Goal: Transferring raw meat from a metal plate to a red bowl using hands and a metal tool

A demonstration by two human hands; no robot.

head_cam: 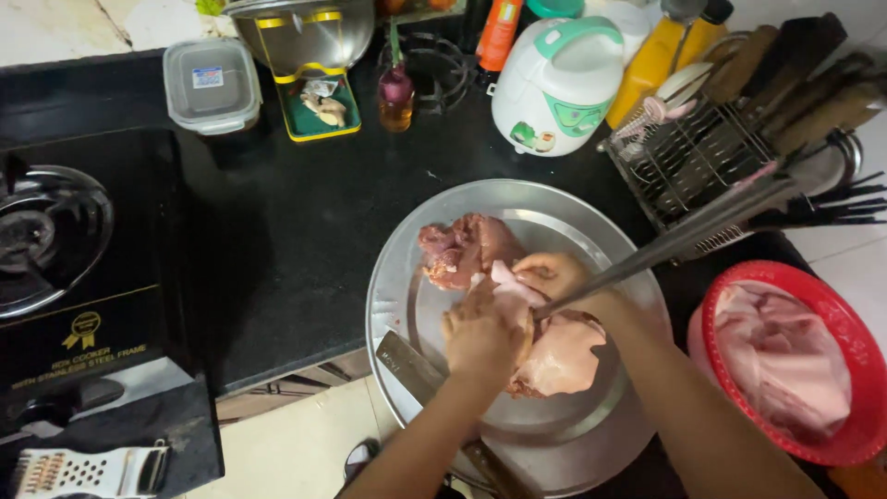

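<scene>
Meat [554,356] lies pale and wet under my fingers, raw slabs on the round steel tray [407,277] that overhangs the black counter [305,231].

From the head camera: my left hand [482,334] is clenched down over the pink piece at the tray's middle, knuckles up, pinning it. My right hand [552,273] curls round its far edge; whether those fingers pinch or merely press, I cannot tell. A cleaver [411,365] rests flat on the tray just beside my left wrist.

I judge the flesh soft, floppy and slick. It will slide on bare steel, so grip the thick part with a whole palm, not the fingertips. A second darker chunk [457,248] sits toward the tray's back. More meat fills the red basket [836,314] to my right.
</scene>
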